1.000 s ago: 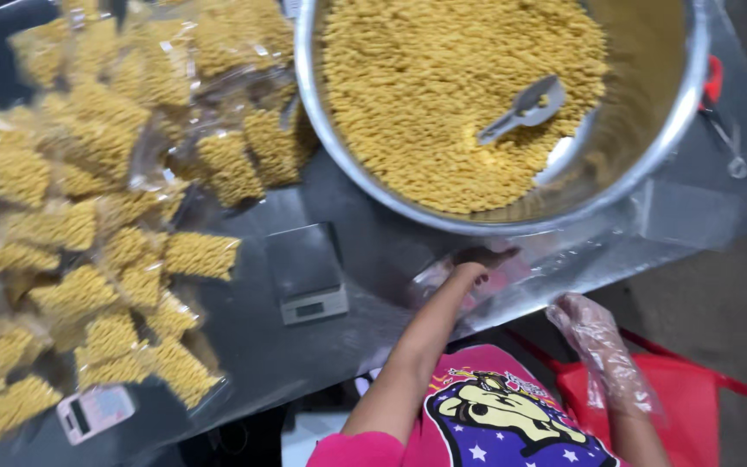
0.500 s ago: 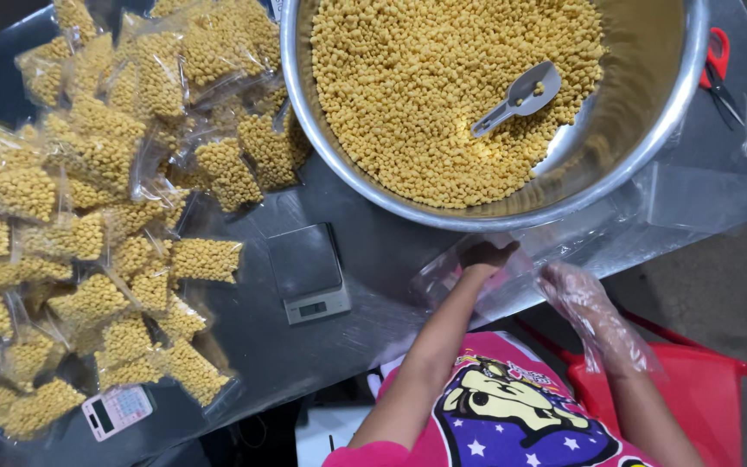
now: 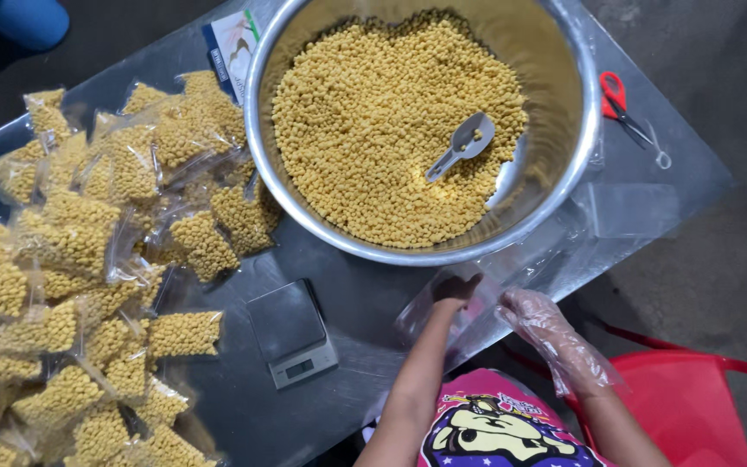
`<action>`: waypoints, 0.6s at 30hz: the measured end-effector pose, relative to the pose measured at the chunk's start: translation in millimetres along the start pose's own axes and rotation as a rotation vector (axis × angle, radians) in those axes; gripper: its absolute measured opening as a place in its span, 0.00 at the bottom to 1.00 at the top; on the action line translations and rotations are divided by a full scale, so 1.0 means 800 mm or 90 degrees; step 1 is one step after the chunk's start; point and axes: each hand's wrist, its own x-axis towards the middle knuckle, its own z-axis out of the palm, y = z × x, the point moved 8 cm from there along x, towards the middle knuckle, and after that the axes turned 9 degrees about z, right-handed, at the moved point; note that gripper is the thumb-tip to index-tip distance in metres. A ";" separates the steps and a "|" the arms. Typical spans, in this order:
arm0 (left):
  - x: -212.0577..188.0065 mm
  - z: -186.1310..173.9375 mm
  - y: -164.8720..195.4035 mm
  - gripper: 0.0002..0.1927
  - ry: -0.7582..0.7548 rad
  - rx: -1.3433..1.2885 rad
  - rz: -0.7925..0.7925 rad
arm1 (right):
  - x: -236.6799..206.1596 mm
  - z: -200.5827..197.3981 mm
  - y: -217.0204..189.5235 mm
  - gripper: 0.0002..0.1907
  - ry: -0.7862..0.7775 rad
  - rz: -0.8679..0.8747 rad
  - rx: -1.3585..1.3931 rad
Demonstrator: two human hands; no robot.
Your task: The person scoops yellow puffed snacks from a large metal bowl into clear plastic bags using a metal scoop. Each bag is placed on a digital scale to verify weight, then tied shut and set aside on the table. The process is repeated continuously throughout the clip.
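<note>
My left hand (image 3: 456, 290) is reaching inside an empty clear bag (image 3: 443, 316), with fingers curled on the plastic. My right hand (image 3: 536, 313), wearing a thin plastic glove, is pinching the bag's edge from the other side. The bag is lying on the metal table (image 3: 373, 298), just below the big silver bowl (image 3: 564, 186). The bowl is holding lots of little yellow balls (image 3: 373, 130), and a scoop (image 3: 464, 143) is lying on them. A small scale (image 3: 291, 333) is sitting nearby, and filled bags (image 3: 88, 259) are piling up further off.
</note>
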 end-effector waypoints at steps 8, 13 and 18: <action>-0.039 0.007 -0.042 0.12 -0.002 -0.363 0.145 | -0.010 -0.011 -0.035 0.17 0.011 -0.003 0.025; -0.103 -0.017 -0.034 0.10 0.211 -0.159 0.262 | 0.004 -0.017 -0.113 0.24 -0.033 -0.085 0.122; -0.124 -0.030 -0.033 0.13 0.223 -0.081 0.266 | 0.007 -0.003 -0.141 0.17 -0.142 -0.096 0.044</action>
